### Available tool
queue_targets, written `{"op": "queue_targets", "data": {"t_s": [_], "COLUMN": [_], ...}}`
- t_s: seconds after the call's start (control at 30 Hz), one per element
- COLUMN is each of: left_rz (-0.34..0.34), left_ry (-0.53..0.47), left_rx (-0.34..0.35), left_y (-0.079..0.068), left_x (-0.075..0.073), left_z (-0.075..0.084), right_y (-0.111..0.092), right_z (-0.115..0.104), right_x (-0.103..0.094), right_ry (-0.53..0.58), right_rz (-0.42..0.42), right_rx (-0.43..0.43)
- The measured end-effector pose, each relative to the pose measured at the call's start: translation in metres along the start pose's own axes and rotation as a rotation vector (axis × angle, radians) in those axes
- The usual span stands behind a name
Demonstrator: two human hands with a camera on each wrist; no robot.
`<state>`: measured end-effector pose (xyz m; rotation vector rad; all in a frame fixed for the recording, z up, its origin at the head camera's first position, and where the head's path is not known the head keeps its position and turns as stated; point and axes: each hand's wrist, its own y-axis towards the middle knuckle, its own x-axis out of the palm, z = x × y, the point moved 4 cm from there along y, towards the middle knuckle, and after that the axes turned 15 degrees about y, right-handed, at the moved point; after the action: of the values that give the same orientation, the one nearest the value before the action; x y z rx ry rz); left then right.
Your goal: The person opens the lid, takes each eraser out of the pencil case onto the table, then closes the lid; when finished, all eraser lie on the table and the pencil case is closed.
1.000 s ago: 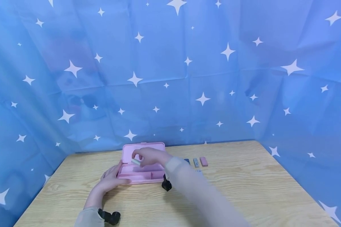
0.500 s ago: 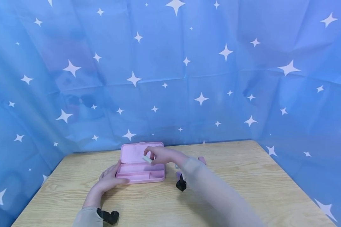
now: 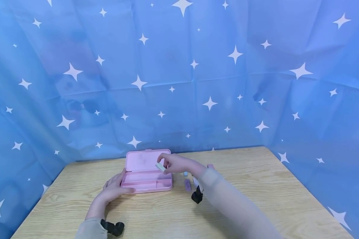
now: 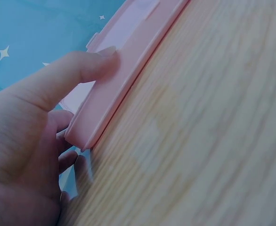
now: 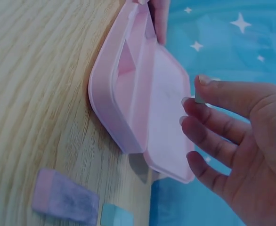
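A pink pencil case (image 3: pixel 146 191) lies with its lid (image 3: pixel 142 160) tipped back; pink dividers part its inside, and no items show in the visible part. My left hand (image 3: pixel 112 188) holds its left end, thumb on the front wall and fingers around the side, as the left wrist view shows. Above the case's right part, my right hand (image 3: pixel 179 164) pinches a small pale green eraser (image 3: pixel 160 167) between thumb and fingertips. Only a corner of that eraser (image 5: pixel 199 98) shows in the right wrist view.
Right of the case lie a purple eraser (image 3: pixel 187 185) and a light blue eraser (image 3: pixel 185 174). A pink eraser (image 3: pixel 210 166) is partly hidden behind my right arm. Behind the wooden table (image 3: pixel 155 215) hangs a blue curtain (image 3: pixel 179 99) with white stars.
My right hand has moved to the right with the pale green eraser, from over the case's middle to its right part. My left hand keeps its hold on the case.
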<state>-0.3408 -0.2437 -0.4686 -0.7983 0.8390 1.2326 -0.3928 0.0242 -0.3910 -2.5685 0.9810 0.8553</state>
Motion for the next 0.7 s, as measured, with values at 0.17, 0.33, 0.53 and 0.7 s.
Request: {"op": "queue_targets", "data": {"t_s": [0.17,0.33,0.53,0.7], "left_rz": [-0.004,-0.001,-0.002,-0.005], "left_ry": [-0.011,-0.013,-0.013,-0.012], "left_rx": [-0.002,-0.004,-0.002,-0.006], "left_y": [-0.001,0.000,0.000,-0.001], "left_x": [0.000,0.000,0.000,0.000], "left_z": [0.000,0.000,0.001,0.000], "right_y": [-0.009,-0.020,-0.036,-0.049], "right_z": [0.005,0.010,0.017,0.023], "right_x": [-0.005,-0.011,-0.017,-0.020], "right_ry": [0.032,0.051,0.056,0.076], "right_rz": [0.022,0.042,0.056,0.070], "right_rx": [-0.014,-0.039,-0.042,-0.031]}}
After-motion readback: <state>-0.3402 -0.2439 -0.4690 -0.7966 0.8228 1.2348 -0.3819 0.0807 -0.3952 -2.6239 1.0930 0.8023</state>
